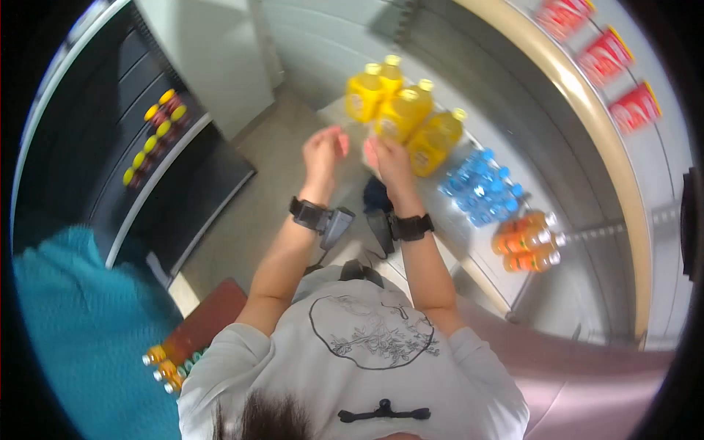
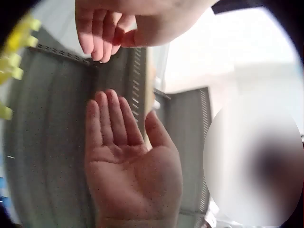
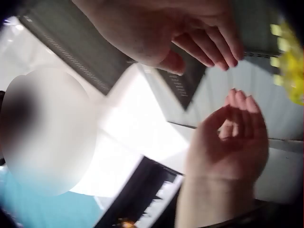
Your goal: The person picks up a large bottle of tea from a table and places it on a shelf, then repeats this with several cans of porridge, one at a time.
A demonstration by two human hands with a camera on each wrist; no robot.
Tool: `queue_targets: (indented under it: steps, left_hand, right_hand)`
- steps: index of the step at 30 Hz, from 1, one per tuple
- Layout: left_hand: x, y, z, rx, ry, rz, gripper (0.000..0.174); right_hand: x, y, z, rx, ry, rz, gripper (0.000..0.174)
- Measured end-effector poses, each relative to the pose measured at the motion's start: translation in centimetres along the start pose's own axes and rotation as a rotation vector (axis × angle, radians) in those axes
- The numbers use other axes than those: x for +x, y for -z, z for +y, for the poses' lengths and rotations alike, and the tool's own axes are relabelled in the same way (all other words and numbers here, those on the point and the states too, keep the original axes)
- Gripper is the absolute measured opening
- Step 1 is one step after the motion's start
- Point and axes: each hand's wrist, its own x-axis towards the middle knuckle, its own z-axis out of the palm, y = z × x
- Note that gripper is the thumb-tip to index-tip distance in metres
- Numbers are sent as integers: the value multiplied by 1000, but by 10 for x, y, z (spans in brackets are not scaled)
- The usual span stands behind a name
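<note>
Both hands are raised in front of the body with palms facing each other, a small gap between them and nothing in either. In the head view, my left hand stands left of the gap, and its fingers bend gently in the right wrist view. My right hand is just across from it, close to the yellow bottles and overlapping their near side in this view. The left wrist view shows the right palm with its fingers straight. Each wrist wears a black strap with a small grey device.
On the right-hand shelf, blue-capped clear bottles and orange bottles stand beyond the yellow ones. Red packs line the upper right. Small yellow-capped bottles stand on a dark shelf at left, above a teal cloth. More bottles are at lower left.
</note>
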Motion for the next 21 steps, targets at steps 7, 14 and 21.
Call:
queue_targets:
  steps: [7, 14, 21]
  left_hand:
    - [-4, 170, -84, -202, 448, 449, 16]
    - [35, 248, -44, -351, 390, 553, 19]
    - [70, 344, -14, -466, 260, 576, 19]
  right_hand:
    - [3, -97, 132, 213, -603, -137, 35]
    - [43, -196, 126, 186, -620, -290, 31]
    - [71, -297, 121, 79, -613, -472, 33]
